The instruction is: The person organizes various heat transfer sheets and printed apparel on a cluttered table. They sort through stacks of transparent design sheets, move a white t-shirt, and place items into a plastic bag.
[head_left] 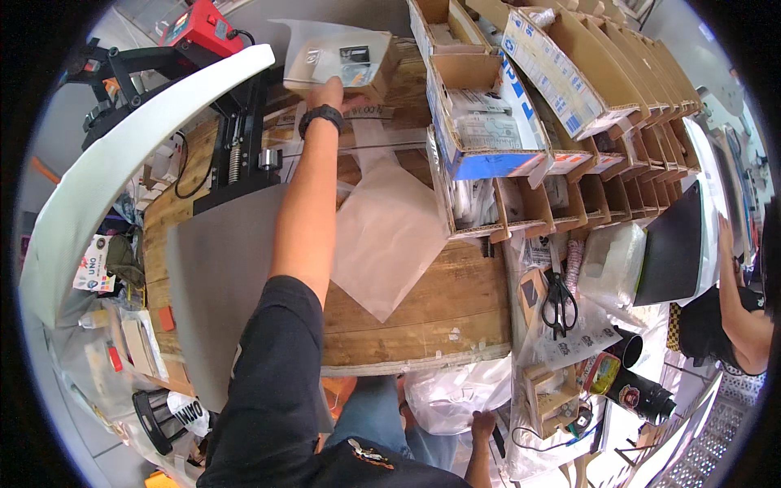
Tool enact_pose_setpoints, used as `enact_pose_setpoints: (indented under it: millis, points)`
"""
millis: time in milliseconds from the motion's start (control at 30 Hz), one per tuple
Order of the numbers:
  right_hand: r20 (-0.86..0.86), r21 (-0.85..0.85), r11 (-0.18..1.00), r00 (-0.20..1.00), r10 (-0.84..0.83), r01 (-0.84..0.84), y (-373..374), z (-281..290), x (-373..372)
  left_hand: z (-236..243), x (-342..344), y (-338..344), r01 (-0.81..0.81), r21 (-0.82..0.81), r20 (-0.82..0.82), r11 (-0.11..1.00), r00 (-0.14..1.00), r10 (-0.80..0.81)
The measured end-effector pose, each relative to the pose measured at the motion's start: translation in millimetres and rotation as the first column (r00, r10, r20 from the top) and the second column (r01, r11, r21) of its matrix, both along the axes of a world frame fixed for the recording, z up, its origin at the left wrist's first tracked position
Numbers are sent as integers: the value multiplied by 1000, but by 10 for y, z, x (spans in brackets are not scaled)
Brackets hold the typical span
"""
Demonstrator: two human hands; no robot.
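My left arm reaches forward to a small cardboard box (382, 57) with paper, a dark item and translucent plastic in it. My left hand (332, 96), below a black wristband, is at the box's near edge; its grip is unclear. A large translucent sheet (386, 244) lies on the wooden table (423, 325) to the right of my forearm. My right hand (482, 423) is low by a plastic bag (447, 390) below the table edge, fingers curled; what they hold is unclear.
A press machine (252, 138) with a grey mat (215, 268) stands left. Divided cardboard bins (492, 163) fill the back right. Scissors (560, 305) and black cylinders (639, 390) lie right. A co-worker's arm (736, 317) reaches to stacked boards at far right. A white curved lamp (81, 179) arches left.
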State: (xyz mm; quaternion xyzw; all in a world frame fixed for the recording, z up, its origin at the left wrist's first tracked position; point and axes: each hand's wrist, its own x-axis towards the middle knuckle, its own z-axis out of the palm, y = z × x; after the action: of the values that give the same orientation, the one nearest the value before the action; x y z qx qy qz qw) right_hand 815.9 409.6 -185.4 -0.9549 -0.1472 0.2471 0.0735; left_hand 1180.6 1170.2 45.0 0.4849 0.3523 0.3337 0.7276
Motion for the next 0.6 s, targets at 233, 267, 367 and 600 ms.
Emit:
enact_pose_setpoints:
  millis: [233, 267, 367, 600]
  points:
    - [91, 24, 999, 996, 27, -30, -91, 49, -111, -67, 304, 34, -31, -24, -31, 999, 999, 31]
    - [34, 124, 984, 990, -136, 131, 19, 118, -100, -89, 370, 37, -45, -51, -15, 998, 999, 45]
    - [42, 216, 951, 971, -236, 222, 215, 341, -123, -44, 632, -87, 91, -160, -32, 983, 995, -97]
    - [-204, 228, 780, 812, -547, 583, 276, 177, -69, -806, 226, 595, 372, 784, -600, 497, 661, 451]
